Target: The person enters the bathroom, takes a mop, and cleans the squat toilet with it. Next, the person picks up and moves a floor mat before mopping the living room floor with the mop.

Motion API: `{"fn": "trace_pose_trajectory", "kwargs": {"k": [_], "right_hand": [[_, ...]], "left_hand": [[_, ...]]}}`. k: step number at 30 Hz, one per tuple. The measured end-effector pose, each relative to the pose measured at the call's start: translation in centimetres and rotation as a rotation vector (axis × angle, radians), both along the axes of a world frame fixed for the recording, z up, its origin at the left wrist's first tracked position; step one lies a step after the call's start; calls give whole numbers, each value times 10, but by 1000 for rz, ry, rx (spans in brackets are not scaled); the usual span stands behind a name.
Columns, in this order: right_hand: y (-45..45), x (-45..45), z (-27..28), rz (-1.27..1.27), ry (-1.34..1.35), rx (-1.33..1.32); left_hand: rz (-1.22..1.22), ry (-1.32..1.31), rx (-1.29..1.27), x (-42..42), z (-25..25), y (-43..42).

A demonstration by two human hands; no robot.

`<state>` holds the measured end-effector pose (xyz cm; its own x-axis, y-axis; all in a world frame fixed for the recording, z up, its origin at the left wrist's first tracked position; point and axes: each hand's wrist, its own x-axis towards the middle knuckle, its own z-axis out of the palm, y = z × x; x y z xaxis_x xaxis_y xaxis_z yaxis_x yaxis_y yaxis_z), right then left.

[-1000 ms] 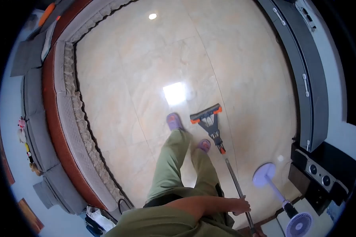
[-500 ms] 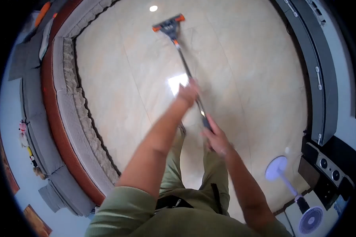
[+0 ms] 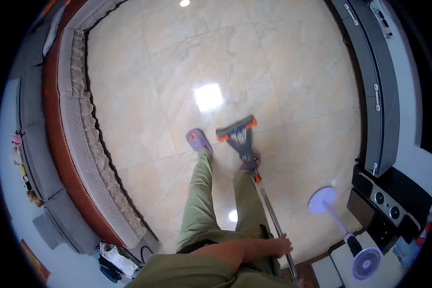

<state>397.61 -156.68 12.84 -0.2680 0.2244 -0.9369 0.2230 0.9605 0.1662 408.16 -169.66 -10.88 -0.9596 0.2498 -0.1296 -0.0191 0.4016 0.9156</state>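
The tiled floor (image 3: 216,62) filled the middle of the frame, the sofa (image 3: 74,139) curving down the left and the cabinet (image 3: 389,96) down the right. The mop (image 3: 269,206) slanted from the centre to the bottom edge — its head (image 3: 235,127) near the slippers (image 3: 197,140), well apart from the fingers. The fan (image 3: 367,264) stood lower right. Right of lower centre, the left hand (image 3: 282,246) lay on the mop's pole, fingers bent around it; the right hand (image 3: 301,283), cut off by the bottom edge, was at the pole too — whether its fingers gripped, I could not tell.
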Motion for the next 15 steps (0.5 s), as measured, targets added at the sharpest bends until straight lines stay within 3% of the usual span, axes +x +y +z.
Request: {"fn": "trace_pose_trajectory", "kwargs": {"k": [1, 3, 6, 8, 9, 10, 11, 12, 13, 15], "right_hand": [[-4, 5, 16, -16, 26, 25], [-11, 12, 18, -11, 72, 35], [-35, 27, -35, 45, 115, -17], [-77, 48, -92, 111, 114, -80], [-109, 59, -130, 80, 90, -323], [-175, 78, -149, 111, -1, -361], [-236, 100, -175, 201, -40, -405], [-289, 124, -203, 192, -129, -586], [-360, 152, -208, 91, -285, -696], [-466, 212, -221, 177, -419, -811]], "left_hand": [[-226, -129, 138, -5, 15, -9], [-168, -86, 92, 6, 10, -30], [-95, -78, -96, 30, -17, -79], [426, 67, -324, 47, -126, -44], [184, 29, -386, 78, -77, -180], [423, 123, -527, 98, -127, -204], [401, 2, -616, 120, -161, -254], [485, -172, -545, 148, -145, -332], [272, -422, -706, 172, -146, -404], [651, -482, -928, 236, -142, -502]]}}
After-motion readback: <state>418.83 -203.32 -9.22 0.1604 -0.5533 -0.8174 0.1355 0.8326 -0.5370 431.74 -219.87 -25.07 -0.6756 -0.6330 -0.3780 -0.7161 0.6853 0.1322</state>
